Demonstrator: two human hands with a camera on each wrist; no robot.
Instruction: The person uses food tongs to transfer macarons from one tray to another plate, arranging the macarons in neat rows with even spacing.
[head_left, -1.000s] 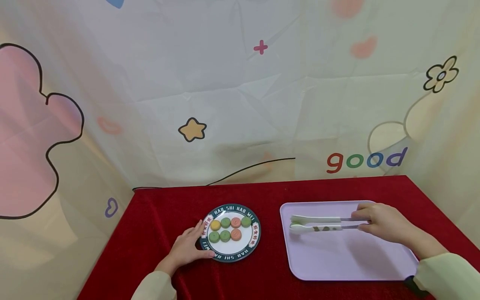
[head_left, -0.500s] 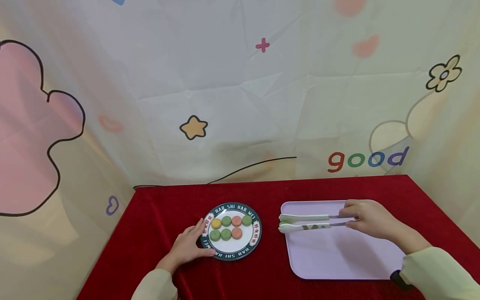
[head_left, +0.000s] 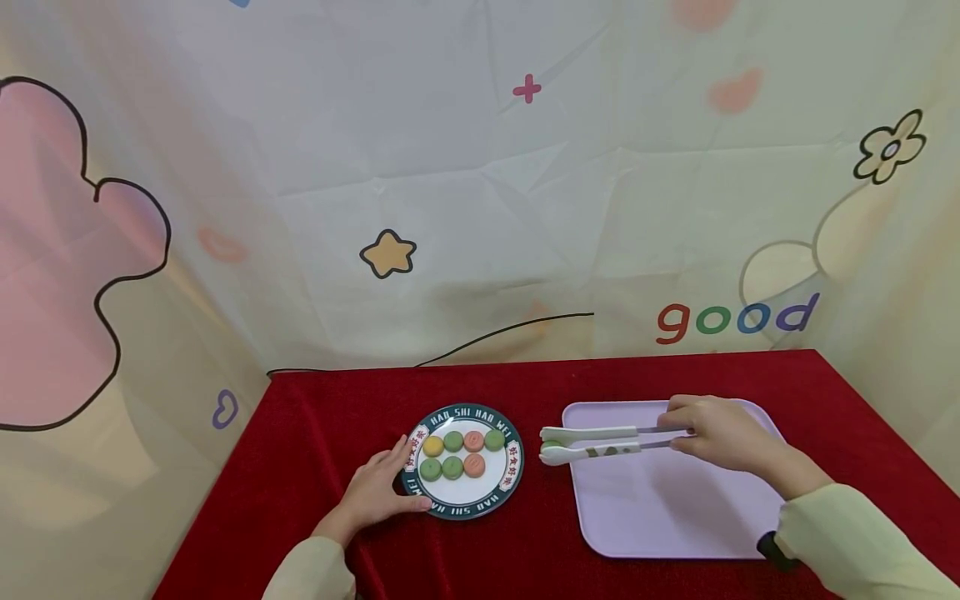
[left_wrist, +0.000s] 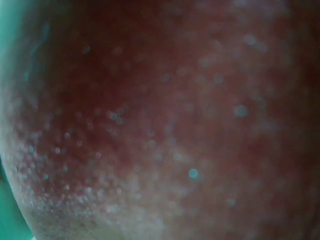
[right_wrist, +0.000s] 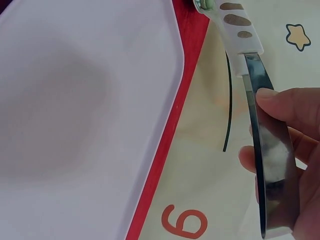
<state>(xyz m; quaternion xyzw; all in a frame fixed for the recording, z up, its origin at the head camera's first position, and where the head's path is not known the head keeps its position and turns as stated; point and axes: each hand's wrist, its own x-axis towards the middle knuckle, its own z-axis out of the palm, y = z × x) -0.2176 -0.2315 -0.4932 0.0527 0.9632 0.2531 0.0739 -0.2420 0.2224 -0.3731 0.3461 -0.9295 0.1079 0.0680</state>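
My right hand (head_left: 723,433) grips the metal handle part of a pair of tongs (head_left: 600,452) with white ends. Pinched between the tong tips is a small round green cake (head_left: 551,447), held just left of the tray and right of the plate. In the right wrist view the tongs (right_wrist: 272,165) lie between thumb and fingers, and a bit of the green cake (right_wrist: 206,4) shows at the top edge. My left hand (head_left: 372,492) rests with spread fingers and thumb on the left rim of a round plate (head_left: 504,497). Yellow, green and pink cakes (head_left: 452,468) lie on it in two rows.
A lilac tray (head_left: 660,517) lies on the red cloth (head_left: 525,550), right of the plate. Behind the table hangs a pale printed curtain (head_left: 487,233). The left wrist view is a dark, reddish blur.
My right hand has moved left with the tongs and the green cake, from over the tray to past its left edge. The left hand stays on the plate.
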